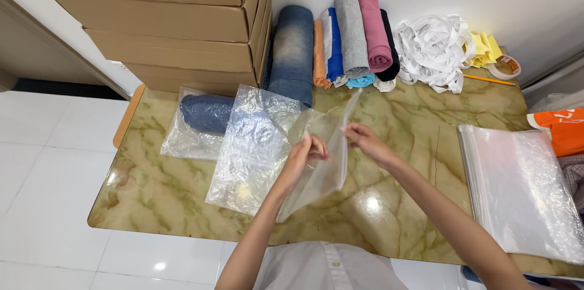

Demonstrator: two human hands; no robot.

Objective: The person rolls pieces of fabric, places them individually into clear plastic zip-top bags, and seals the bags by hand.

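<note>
A clear zip bag (322, 162) is held up over the middle of the green marble desk (426, 113). The left hand (304, 156) pinches the bag's top edge, its grip pressed together on the plastic. The right hand (365, 141) pinches the same edge just to the right, at 3 o'clock from the left hand.

At 9 o'clock from the bag lies another clear bag (252, 144), flat on the desk. Past it, a bag with a rolled blue cloth (204, 117) inside rests by the brown boxes (158, 16) at 11 o'clock.

At 12 o'clock, rolled clothes (347, 41) stand in a row against the wall. At 1 o'clock are white strips (432, 50), yellow paper (483, 47) and a tape roll (505, 66). At 3 o'clock sits a stack of clear bags (523, 186).
</note>
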